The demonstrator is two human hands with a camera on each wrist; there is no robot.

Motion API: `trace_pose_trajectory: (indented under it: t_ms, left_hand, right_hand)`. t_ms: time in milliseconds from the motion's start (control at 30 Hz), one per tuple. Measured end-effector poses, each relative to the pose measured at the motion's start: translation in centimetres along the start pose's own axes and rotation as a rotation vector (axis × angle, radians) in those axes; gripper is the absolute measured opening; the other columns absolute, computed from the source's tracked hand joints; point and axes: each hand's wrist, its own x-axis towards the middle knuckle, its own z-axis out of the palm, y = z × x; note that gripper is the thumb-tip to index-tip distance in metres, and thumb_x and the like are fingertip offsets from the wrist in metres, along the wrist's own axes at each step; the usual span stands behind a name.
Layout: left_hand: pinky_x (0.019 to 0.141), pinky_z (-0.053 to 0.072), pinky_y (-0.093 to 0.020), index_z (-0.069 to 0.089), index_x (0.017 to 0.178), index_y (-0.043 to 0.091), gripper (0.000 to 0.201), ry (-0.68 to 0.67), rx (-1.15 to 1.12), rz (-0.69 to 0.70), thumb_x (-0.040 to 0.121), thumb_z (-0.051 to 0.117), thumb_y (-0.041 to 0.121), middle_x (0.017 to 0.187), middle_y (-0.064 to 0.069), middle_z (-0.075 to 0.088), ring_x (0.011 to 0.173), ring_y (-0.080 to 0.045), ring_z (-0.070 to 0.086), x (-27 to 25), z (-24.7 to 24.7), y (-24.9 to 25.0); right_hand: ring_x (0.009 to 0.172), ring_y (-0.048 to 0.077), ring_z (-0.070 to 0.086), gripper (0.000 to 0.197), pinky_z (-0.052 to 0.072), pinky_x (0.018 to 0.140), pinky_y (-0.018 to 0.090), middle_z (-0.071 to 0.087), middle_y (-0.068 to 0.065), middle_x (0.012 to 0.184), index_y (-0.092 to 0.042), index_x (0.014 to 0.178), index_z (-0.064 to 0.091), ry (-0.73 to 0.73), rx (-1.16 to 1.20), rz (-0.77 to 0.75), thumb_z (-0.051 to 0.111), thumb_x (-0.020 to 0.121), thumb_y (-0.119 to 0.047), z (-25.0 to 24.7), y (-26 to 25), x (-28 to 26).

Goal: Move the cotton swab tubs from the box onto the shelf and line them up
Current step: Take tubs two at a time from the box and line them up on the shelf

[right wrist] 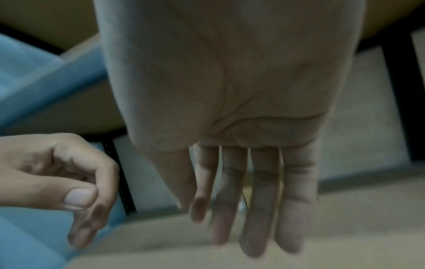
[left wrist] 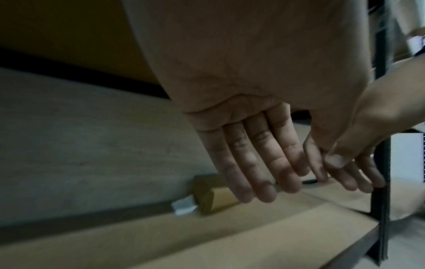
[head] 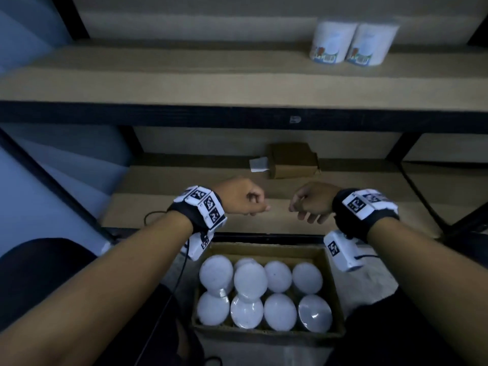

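Your left hand and right hand hang side by side above the front of the lower shelf, near each other but not touching, and just beyond the far edge of the box. Neither grip holds anything: in both wrist views your fingers point downward, loosely extended, with bare palms; the head view shows them only slightly curled. Your right fingers are blurred in the right wrist view. The box sits below your wrists, between your forearms, and carries the cotton swab tubs upright in two rows, white lids up; one tub at the left of the far row appears tilted against its neighbour. Two further tubs stand on the upper shelf, toward its right end, touching side by side with printed labels facing you. On the lower shelf, against the back, lies a small brown carton with a white slip at its left side.
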Motion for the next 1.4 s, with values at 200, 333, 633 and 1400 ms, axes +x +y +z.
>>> trace_pose_trajectory:
  t_ms: [200,333,633,1400]
  left_hand:
    - [0.084,0.057,-0.028,0.074,0.092,0.029,0.024,0.045,-0.218,-0.235,0.079,0.074,0.050,0.089,0.011,0.072,0.083,-0.006,0.067,-1.8,7.9,-7.2]
    - [0.096,0.052,-0.038,0.068,0.110,0.024,0.041,0.089,-0.253,-0.273,0.076,0.081,0.042,0.108,0.006,0.069,0.101,-0.011,0.065,-3.4,11.8,-10.0]
    - [0.107,0.042,-0.047,0.031,0.138,0.062,0.099,-0.055,0.019,-0.315,0.049,0.072,0.077,0.145,0.016,0.037,0.135,-0.019,0.043,-6.1,18.2,-14.1]
    - [0.096,0.047,-0.041,0.045,0.129,0.027,0.084,0.069,-0.084,-0.402,0.054,0.074,0.053,0.130,0.002,0.038,0.123,-0.022,0.040,-7.4,18.1,-12.5]
  right_hand:
    - [0.080,0.013,0.066,0.006,0.052,0.070,0.025,0.072,-0.005,0.092,-0.032,0.087,0.069,0.092,-0.034,-0.129,0.064,0.087,-0.030,8.4,2.6,4.5]
    - [0.101,0.019,0.063,0.044,0.052,0.085,0.033,0.064,-0.003,0.112,-0.033,0.120,0.057,0.036,-0.105,-0.222,0.073,0.080,-0.042,13.7,3.6,5.7]
    - [0.139,0.026,0.038,0.108,0.040,0.109,0.040,0.023,0.002,0.158,-0.032,0.153,0.020,-0.087,-0.387,-0.254,0.081,0.068,-0.058,19.6,4.2,6.1]
    - [0.142,0.032,0.031,0.104,0.036,0.109,0.041,0.011,0.008,0.163,-0.024,0.158,0.012,-0.004,-0.485,-0.278,0.072,0.079,-0.056,22.9,4.5,7.2]
